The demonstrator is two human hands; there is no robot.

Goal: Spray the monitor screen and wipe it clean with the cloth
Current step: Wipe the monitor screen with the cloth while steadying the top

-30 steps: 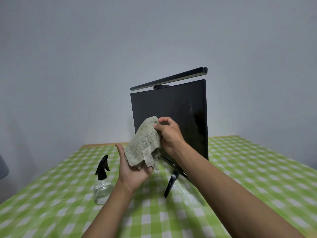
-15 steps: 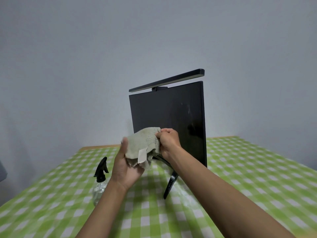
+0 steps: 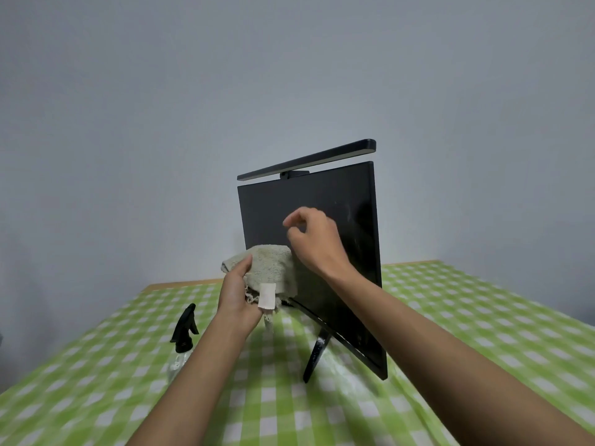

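Observation:
A black monitor (image 3: pixel 351 201) stands on thin legs in the middle of the table, its dark screen turned slightly left, with faint smears on its right side. My left hand (image 3: pixel 236 297) holds a grey-green cloth (image 3: pixel 270 262) with a pale label, in front of the screen's lower left corner. My right hand (image 3: pixel 314 239) hovers in front of the screen just above the cloth, fingers loosely curled and holding nothing. A clear spray bottle (image 3: pixel 183 341) with a black trigger head stands on the table left of my left forearm.
A black light bar (image 3: pixel 309 159) sits along the top of the monitor. The table carries a green and white checked cloth (image 3: pixel 467 320) and ends at a plain grey wall behind. One monitor leg (image 3: pixel 317 354) reaches toward me.
My right hand has let go of the cloth and risen in front of the screen. The cloth now rests in my left hand alone, which has lifted slightly.

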